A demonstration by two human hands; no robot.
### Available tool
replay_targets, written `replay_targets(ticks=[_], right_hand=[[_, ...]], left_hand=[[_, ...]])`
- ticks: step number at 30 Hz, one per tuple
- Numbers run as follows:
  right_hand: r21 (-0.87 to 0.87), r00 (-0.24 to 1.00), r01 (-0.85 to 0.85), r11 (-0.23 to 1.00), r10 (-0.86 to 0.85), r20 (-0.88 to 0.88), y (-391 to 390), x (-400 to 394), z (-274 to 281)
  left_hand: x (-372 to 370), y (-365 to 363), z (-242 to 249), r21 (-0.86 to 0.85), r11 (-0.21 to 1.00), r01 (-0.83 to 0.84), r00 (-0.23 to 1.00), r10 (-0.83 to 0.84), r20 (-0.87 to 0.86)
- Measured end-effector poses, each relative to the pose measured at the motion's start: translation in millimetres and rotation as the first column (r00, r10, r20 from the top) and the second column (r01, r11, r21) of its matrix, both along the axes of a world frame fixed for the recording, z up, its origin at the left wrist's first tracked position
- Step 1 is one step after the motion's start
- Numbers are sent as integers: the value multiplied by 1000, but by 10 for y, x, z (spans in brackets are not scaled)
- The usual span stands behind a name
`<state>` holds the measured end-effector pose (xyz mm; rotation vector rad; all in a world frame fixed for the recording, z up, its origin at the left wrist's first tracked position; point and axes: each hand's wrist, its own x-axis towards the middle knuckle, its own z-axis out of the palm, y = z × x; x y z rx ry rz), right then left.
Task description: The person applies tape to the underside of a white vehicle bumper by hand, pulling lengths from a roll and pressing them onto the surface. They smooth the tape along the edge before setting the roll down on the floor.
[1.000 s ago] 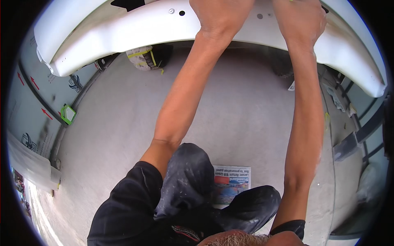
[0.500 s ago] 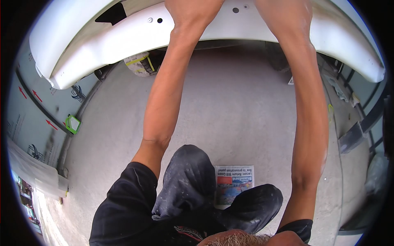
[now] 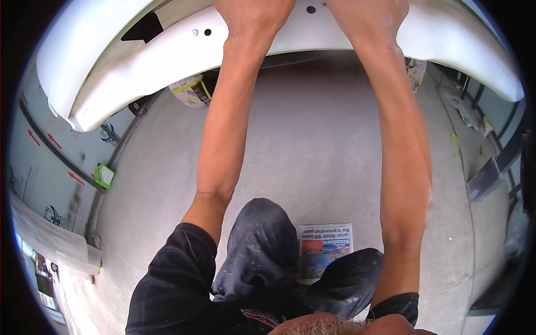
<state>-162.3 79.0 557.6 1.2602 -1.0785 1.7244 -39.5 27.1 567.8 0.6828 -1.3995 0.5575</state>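
Observation:
A white car bumper (image 3: 162,58) spans the top of the view, its curved ends reaching down at both sides. Dark round holes and a small fastener show along its surface. My left hand (image 3: 254,19) overlaps the bumper left of the middle. Just right of it, my right hand (image 3: 371,22) reaches over the same white panel. The fingers of both hands lie beyond the top edge of the frame, so I cannot tell what they grip. Both forearms stretch forward from my body.
A folded newspaper (image 3: 326,254) lies on the concrete floor (image 3: 312,162) between my knees. Paper-wrapped, yellow-taped supports (image 3: 190,92) show under the bumper. Wrapped panels with red arrows line the left, with a green-and-white container (image 3: 104,176) beside them.
My right hand and forearm have shifted left along the bumper, uncovering a wrapped support behind. My left hand stays at about the same place on the panel. The view has tilted slightly.

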Motion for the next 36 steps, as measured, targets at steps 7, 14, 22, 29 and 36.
replay_targets(ticks=[7,14,22,29,36], right_hand=[[-244,825,-378,893,445,350,189,-357,-145],[-153,693,-476,866,477,541,398,-598,-941],[-226,490,-643,731,621,612,216,-660,-1403],[-247,395,-717,652,671,628,146,-635,-1478],[-255,354,-731,633,672,651,203,-662,-1455]], left_hand=[[-19,-14,-21,-8,1000,-16,1000,16,-11],[-207,-33,-36,-78,997,-29,987,16,-160],[-165,-81,-17,-61,998,-33,986,22,-166],[-223,-193,1,-86,988,-124,967,101,-235],[-203,-34,-112,-55,996,-70,987,61,-147]])
